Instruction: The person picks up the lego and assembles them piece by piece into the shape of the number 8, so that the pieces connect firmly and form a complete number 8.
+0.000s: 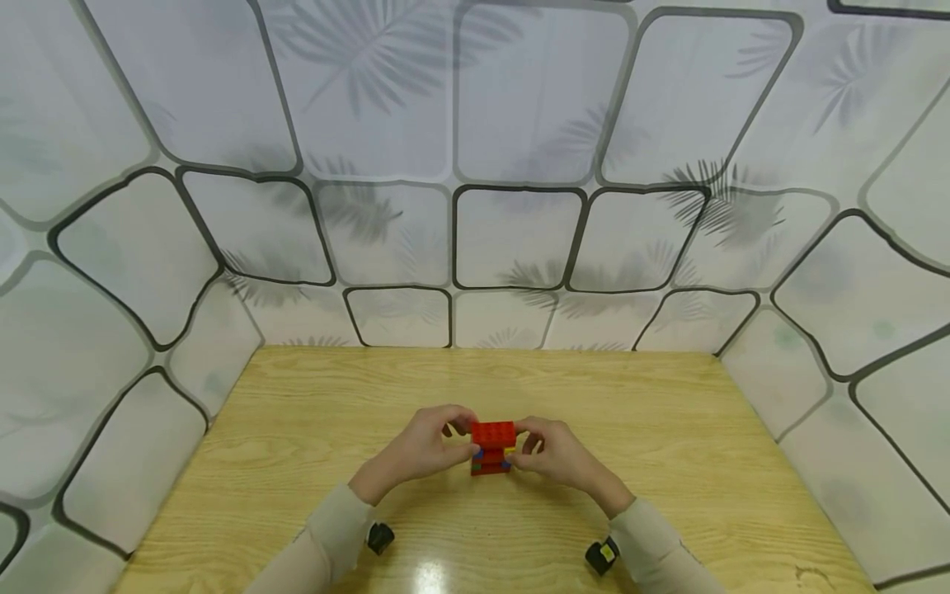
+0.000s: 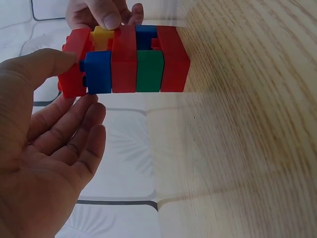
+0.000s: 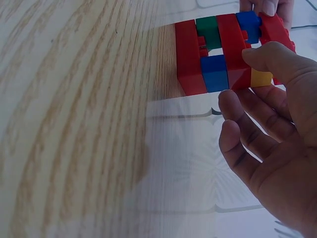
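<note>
A tower of toy building bricks stands on the table between my hands. Its bottom layer is a long red brick (image 2: 175, 64), carrying a green brick (image 2: 149, 71) and a blue brick (image 3: 214, 73) at opposite ends. A middle red brick (image 2: 124, 64) lies across these. Over it sit another blue brick (image 2: 98, 72) and a yellow brick (image 3: 261, 78). The top red brick (image 1: 493, 432) is slightly tilted, with studs of the blue brick showing under it. My left hand (image 1: 426, 445) pinches the top brick's left end. My right hand (image 1: 557, 454) grips the tower's right side, thumb on the middle red brick.
The tower stands on a light wood-grain table (image 1: 334, 396). Patterned fabric walls (image 1: 519, 239) enclose the table at the back and both sides. Small black devices (image 1: 380, 538) sit by the cuffs of both sleeves.
</note>
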Motion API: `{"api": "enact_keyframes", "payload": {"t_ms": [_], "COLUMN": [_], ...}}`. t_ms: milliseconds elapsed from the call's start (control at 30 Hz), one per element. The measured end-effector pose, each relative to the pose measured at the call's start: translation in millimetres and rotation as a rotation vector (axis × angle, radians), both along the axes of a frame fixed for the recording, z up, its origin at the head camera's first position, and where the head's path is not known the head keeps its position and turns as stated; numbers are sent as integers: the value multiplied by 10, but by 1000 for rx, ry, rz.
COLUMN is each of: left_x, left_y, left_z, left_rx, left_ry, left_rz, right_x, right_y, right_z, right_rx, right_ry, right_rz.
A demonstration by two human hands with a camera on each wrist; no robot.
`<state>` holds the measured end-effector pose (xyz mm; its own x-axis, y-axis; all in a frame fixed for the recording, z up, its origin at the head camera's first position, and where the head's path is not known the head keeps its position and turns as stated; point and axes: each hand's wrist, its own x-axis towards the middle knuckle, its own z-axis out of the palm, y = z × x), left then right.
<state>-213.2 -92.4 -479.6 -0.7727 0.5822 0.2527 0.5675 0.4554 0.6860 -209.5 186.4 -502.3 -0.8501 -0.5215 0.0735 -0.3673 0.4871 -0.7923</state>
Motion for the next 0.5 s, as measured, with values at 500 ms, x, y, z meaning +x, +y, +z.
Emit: {"api": "enact_keyframes", "payload": {"t_ms": [500], "left_x": [10], "left_y": [-4], "left_z": [-12], "left_rx": [-13], "left_ry": [-3], "left_rz": [-16], "right_x": [10], "right_y": [-2], "right_z": [2], "right_rx": [17], "right_ry": [-2], "right_rz": [0]}}
